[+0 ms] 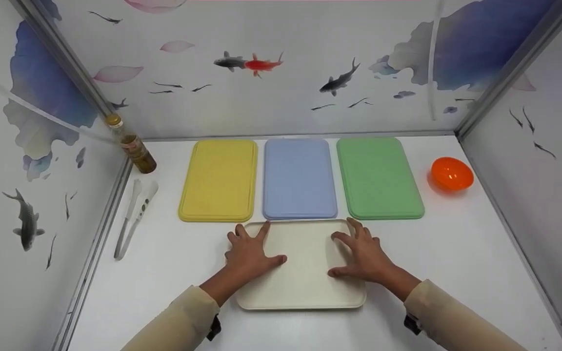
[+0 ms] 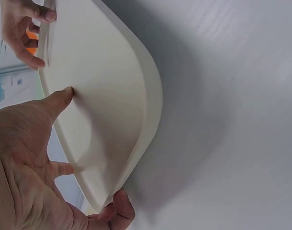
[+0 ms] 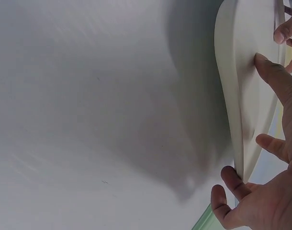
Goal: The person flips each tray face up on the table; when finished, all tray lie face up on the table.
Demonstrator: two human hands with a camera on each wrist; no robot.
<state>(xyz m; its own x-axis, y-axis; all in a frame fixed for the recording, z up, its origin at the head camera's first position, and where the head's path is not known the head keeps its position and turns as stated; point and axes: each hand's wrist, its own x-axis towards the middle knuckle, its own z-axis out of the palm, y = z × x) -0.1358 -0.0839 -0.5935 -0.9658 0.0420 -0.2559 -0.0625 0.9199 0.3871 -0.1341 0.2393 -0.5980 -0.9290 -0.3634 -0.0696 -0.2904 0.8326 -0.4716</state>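
Tray (image 1: 305, 282), cream and rectangular, long axis running left to right, lies just on the near side of the blue cutting board (image 1: 299, 179) — left hand (image 1: 250, 255) gripping its left rim, right hand (image 1: 366, 254) its right, the two well apart and neither nearer.

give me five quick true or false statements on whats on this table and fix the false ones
1. The left hand and right hand grip opposite sides of the cream tray. True.
2. The blue tray lies between the yellow tray and the green tray. True.
3. The yellow tray is the rightmost of those three. False: it is the leftmost.
4. The cream tray is farther from the person than the blue tray. False: it is nearer.
5. The orange bowl is right of the green tray. True.
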